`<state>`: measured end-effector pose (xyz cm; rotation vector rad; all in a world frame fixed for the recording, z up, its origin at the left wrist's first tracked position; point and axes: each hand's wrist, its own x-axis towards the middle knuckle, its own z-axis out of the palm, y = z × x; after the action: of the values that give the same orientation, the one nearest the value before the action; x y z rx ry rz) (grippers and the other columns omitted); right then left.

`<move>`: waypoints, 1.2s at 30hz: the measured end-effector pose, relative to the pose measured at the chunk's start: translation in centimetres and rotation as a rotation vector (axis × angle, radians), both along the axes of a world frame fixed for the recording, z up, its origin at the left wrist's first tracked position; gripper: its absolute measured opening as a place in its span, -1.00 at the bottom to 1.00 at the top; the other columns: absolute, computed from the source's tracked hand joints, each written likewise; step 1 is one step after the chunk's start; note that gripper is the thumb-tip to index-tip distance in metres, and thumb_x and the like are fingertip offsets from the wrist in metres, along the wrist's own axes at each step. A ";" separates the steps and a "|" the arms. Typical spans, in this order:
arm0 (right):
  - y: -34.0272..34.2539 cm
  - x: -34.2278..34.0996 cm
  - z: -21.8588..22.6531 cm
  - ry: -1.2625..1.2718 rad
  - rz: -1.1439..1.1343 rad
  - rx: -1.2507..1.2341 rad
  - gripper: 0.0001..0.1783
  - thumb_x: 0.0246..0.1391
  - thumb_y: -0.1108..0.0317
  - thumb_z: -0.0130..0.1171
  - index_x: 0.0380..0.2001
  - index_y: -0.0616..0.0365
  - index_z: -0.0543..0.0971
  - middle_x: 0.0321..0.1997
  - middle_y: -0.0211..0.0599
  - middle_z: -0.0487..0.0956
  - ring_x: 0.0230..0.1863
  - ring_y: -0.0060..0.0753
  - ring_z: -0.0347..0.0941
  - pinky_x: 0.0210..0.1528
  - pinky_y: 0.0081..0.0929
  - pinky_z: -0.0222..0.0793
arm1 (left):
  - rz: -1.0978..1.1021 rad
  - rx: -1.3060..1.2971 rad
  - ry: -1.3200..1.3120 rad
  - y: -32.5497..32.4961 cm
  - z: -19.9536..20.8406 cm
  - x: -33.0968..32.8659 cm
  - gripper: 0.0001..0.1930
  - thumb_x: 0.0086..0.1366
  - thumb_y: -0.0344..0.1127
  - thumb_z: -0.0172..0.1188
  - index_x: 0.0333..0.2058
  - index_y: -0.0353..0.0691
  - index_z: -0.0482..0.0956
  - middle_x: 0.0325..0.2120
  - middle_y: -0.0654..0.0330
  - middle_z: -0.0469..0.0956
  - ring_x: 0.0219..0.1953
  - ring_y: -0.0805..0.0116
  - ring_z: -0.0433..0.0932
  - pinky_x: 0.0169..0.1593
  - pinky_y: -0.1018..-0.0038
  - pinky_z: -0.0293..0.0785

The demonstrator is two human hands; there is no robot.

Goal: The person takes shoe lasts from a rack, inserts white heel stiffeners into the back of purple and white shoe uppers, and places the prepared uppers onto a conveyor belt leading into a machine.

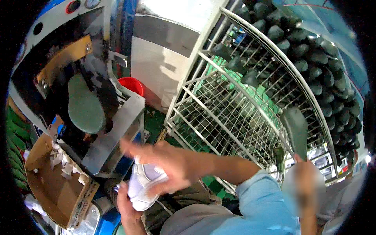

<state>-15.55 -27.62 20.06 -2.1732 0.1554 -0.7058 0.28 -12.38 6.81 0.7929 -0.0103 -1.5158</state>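
Note:
A white shoe with a pale lilac tint is between my two hands at the lower middle. My left hand is closed on it from the lower left, fingers against its side. Over the upper right of the shoe lies my right hand, with the thumb along one side and the forefinger reaching past the opposite edge. Motion smears the right fingers, but the shoe appears held between them and the thumb. Close by on the left, a greyish-green sole-shaped pad sits inside a machine with a metal front ledge.
A cardboard box with small white pieces stands at lower left. Behind the machine is a red bucket. A wire rack carries many dark rounded shapes. At right, another person's hand holds a dark sole-shaped piece.

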 end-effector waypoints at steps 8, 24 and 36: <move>-6.7 16.7 1.9 -0.393 0.005 1.351 -0.42 0.03 0.30 0.24 0.10 0.23 0.34 -0.21 -0.14 0.52 -0.28 -0.13 0.52 -0.31 -0.23 0.54 | 0.051 0.165 -0.602 6.2 -4.3 -1.7 -0.57 0.17 -0.33 0.35 -0.05 -0.48 0.51 -0.27 0.19 0.56 -0.28 0.44 0.51 -0.13 0.51 0.47; 6.8 -22.2 -26.8 0.531 -1.300 0.826 -0.36 0.16 0.31 0.23 0.28 0.25 0.32 0.20 -0.08 0.49 0.15 -0.31 0.44 0.17 -0.42 0.32 | -0.209 0.359 -0.798 6.7 -6.5 -1.5 -0.58 0.23 -0.34 0.31 -0.01 -0.47 0.46 0.06 -0.02 0.45 0.04 0.28 0.41 0.16 0.35 0.32; 14.2 -37.3 -42.1 0.071 -2.252 0.946 -0.41 0.30 0.30 0.00 0.36 0.08 0.20 0.28 -0.04 0.38 0.30 -0.26 0.26 0.29 -0.35 0.27 | -0.551 0.128 -1.369 4.4 -4.7 -6.2 -0.69 0.12 -0.34 0.34 -0.23 -0.43 0.54 0.18 -0.15 0.35 0.12 0.03 0.42 0.18 0.30 0.29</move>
<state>-52.87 -13.41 -22.01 -0.2766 2.4538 -1.1322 -5.96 -8.00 2.14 1.8971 -1.2287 -1.1732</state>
